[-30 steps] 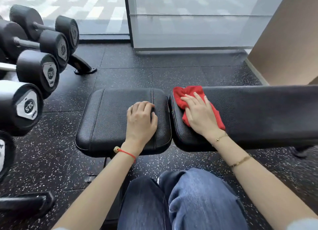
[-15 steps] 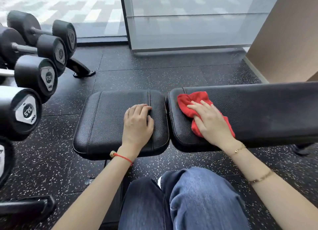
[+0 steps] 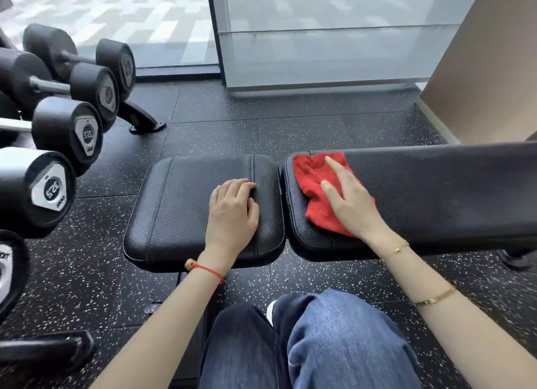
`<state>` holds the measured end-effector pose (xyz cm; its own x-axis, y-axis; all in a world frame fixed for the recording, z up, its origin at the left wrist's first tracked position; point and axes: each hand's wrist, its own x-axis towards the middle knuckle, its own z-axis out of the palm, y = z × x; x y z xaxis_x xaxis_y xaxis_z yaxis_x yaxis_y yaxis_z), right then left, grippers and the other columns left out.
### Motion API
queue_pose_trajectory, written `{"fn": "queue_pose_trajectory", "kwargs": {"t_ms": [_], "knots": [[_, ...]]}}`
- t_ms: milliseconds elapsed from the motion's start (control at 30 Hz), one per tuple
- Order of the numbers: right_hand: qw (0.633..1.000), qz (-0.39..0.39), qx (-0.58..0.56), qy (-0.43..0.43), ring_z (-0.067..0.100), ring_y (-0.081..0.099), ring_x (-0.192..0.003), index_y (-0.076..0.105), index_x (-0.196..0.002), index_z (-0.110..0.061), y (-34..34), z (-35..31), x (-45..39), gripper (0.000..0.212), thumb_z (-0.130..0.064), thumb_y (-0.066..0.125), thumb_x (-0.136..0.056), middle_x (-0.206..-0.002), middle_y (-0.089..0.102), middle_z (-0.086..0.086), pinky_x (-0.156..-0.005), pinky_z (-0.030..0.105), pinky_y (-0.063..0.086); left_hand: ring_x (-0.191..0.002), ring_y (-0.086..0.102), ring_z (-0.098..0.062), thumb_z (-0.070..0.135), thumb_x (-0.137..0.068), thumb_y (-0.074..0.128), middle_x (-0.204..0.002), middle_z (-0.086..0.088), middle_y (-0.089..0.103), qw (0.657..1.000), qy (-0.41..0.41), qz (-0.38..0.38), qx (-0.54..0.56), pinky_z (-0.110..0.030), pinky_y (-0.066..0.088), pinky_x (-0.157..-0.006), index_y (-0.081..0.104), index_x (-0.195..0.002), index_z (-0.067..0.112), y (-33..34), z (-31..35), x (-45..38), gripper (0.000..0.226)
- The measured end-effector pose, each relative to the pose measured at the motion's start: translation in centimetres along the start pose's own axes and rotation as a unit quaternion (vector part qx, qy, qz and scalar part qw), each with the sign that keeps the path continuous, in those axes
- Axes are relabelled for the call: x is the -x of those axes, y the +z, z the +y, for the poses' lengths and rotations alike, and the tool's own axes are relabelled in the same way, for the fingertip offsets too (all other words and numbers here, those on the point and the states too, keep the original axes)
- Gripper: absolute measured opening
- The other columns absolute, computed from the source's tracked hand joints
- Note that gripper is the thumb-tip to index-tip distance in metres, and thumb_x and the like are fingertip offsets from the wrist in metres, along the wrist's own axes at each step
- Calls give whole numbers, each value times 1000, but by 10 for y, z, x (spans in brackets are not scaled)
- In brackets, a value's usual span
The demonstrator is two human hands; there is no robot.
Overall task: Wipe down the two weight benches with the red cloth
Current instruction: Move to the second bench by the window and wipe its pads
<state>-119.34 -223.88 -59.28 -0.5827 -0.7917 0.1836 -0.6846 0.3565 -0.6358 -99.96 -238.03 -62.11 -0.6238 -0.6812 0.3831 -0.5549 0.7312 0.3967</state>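
Right hand [image 3: 350, 202] flat, fingers spread, pressing cloth [image 3: 315, 185] on long bench [image 3: 441, 196] pad's left end; cloth has slid toward the far edge since a moment ago, so wiping is underway; left hand [image 3: 232, 211] loosely curled on seat pad [image 3: 174, 208], seemingly empty.

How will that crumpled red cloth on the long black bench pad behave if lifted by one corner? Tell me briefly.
The crumpled red cloth probably hangs limp: it lies in soft folds under the right hand. It looks thin and likely light. Its fuzzy weave should drag, not slide, on the grained long black bench pad.
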Motion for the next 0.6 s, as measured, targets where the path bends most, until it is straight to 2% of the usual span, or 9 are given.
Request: {"fn": "queue_pose_trajectory", "kwargs": {"t_ms": [67,167,233,300,400,500,533,600], "knots": [[998,31,29,54,25,30,-143,33,-149,-11,-8,10,-4,58,-34,49,-98,-153,37,8,-120,37,19,-124,52,-25,14,-89,57,-126,-3,63,1000,0,4,0,-45,35,-112,64,-119,13,0,-1,0,31],[980,-21,159,121,30,20,-147,26,-150,-6,-8,24,-4,73,-49,45,-95,-158,27,13,-121,43,14,-123,53,-24,14,-89,57,-126,-3,63,1000,3,3,1,-46,36,-111,64,-119,13,0,0,1,31],[977,-22,172,121,31,21,-146,33,-147,-5,-5,27,-1,73,-54,44,-94,-157,29,14,-121,44,15,-124,52,-24,14,-90,57,-126,-3,63,1000,1,0,4,-47,36,-112,64,-120,13,0,-1,1,31],[983,10,154,97,32,30,-142,46,-138,-4,-4,27,-1,65,-51,50,-92,-150,39,15,-119,45,21,-125,52,-24,13,-90,57,-127,-3,62,1000,-1,-1,7,-46,35,-112,64,-120,13,0,-1,0,31],[991,52,108,58,31,48,-126,58,-121,-4,-3,23,-2,50,-41,62,-88,-131,57,13,-111,41,33,-125,52,-23,12,-90,58,-127,-2,63,1000,-5,-1,12,-45,34,-113,64,-120,13,-1,0,0,30],[994,73,73,41,29,57,-104,61,-107,-7,-3,18,-5,37,-35,70,-83,-107,65,10,-92,34,39,-124,53,-24,12,-89,59,-126,-2,63,1000,1,5,11,-45,36,-112,65,-119,13,1,-2,-1,31],[995,74,60,37,25,58,-97,61,-102,-9,-3,18,-7,34,-34,72,-82,-100,66,7,-85,30,38,-124,53,-25,12,-89,59,-126,-2,63,1000,2,7,11,-45,36,-111,65,-119,13,3,-4,-1,31],[997,68,17,37,7,56,-81,59,-94,-16,-4,16,-12,28,-33,75,-79,-84,64,-8,-73,16,36,-124,53,-26,12,-88,59,-127,-3,63,1000,1,6,13,-46,37,-110,65,-119,13,5,-6,-2,31]]}}
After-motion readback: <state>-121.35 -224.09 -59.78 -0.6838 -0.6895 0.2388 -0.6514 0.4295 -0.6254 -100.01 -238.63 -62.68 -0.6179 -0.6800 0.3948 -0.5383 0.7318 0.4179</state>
